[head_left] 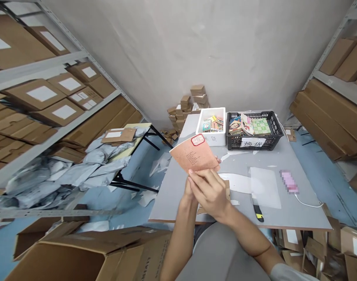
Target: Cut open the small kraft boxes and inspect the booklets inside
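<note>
An orange-pink booklet (192,155) with a red-framed label and small printed text is held up, tilted, above the grey table (178,199). My left hand (189,192) grips it from below and behind; fingertips show past its right edge. My right hand (211,190) is closed at the booklet's lower edge, thumb and fingers pinched there, and covers part of my left hand. Under my hands lies a piece of brown cardboard (227,188), partly hidden.
A white foam box (211,139) and a black crate (250,144), both holding booklets, stand at the table's back. A translucent sheet (265,187), a utility knife (258,213) and a blurred pink device (289,182) lie right. An open carton (137,249) stands front left.
</note>
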Motion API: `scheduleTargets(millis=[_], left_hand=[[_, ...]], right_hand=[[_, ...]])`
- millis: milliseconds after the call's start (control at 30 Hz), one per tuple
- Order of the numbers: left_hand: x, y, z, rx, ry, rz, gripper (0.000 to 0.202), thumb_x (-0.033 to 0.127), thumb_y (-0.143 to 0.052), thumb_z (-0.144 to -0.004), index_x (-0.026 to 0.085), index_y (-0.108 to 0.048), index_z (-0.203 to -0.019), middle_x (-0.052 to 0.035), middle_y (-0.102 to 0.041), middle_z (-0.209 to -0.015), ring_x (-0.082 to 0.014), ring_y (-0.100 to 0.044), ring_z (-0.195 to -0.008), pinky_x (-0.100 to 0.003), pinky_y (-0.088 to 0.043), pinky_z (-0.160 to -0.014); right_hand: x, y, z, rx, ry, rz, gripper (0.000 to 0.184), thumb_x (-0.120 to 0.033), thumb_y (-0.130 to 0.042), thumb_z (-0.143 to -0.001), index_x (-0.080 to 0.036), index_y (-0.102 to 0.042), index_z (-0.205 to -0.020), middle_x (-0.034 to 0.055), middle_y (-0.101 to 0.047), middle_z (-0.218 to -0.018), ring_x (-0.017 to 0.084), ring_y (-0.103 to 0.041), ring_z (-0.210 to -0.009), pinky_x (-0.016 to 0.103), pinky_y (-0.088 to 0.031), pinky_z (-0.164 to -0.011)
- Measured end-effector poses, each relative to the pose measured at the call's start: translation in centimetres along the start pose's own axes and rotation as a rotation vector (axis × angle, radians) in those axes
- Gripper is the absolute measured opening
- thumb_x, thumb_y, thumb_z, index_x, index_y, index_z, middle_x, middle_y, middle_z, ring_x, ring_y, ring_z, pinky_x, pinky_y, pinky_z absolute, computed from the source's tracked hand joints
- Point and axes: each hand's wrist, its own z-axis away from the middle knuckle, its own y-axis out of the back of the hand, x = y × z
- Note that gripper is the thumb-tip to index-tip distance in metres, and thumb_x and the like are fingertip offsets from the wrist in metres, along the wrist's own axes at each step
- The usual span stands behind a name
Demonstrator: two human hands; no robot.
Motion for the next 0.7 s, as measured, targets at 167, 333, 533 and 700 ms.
scheduleTargets(millis=[167,333,533,700], left_hand=[[-0.5,0.5,1.2,0.004,0.057,-0.002,0.042,0.066,-0.074,-0.104,0.026,-0.085,-0.108,-0.0174,-0.08,-0.112,-0.0452,-0.068,-0.149,-0.066,-0.061,-0.119],[0.0,-0.2,-2.4,-0.086,0.321,0.292,0.058,0.077,-0.083,-0.091,0.019,-0.086,-0.094,-0.0123,-0.081,-0.09,-0.0333,-0.084,-0.106,-0.046,-0.071,-0.094],[2.2,0.2,-2.8,0.086,0.314,0.425,0.055,0.058,-0.107,-0.074,0.022,-0.088,-0.111,-0.009,-0.086,-0.121,-0.0224,-0.081,-0.109,-0.032,-0.066,-0.099],[2.6,1.1,-2.5,0.118,0.051,0.173,0.042,0.058,-0.098,-0.089,0.023,-0.088,-0.111,-0.0068,-0.085,-0.113,-0.0217,-0.079,-0.107,-0.033,-0.064,-0.097]], right_hand=[[0.2,-1.0,0.6,-0.012,0.045,0.032,0.035,-0.023,-0.063,-0.115,-0.028,-0.084,-0.143,0.0081,-0.083,-0.104,0.023,-0.078,-0.092,0.037,-0.068,-0.087],[0.4,1.6,-0.9,0.104,-0.148,-0.195,0.025,-0.032,-0.072,-0.113,-0.031,-0.09,-0.131,0.0047,-0.081,-0.101,0.019,-0.077,-0.089,0.032,-0.067,-0.082],[4.3,4.5,-2.7,0.19,-0.429,-0.417,0.025,-0.046,-0.08,-0.107,-0.027,-0.093,-0.116,0.0032,-0.076,-0.092,0.018,-0.069,-0.084,0.032,-0.061,-0.074],[6.4,4.6,-2.7,0.099,-0.474,-0.5,0.025,-0.049,-0.081,-0.105,-0.028,-0.093,-0.112,0.0053,-0.083,-0.104,0.022,-0.074,-0.1,0.038,-0.063,-0.092]])
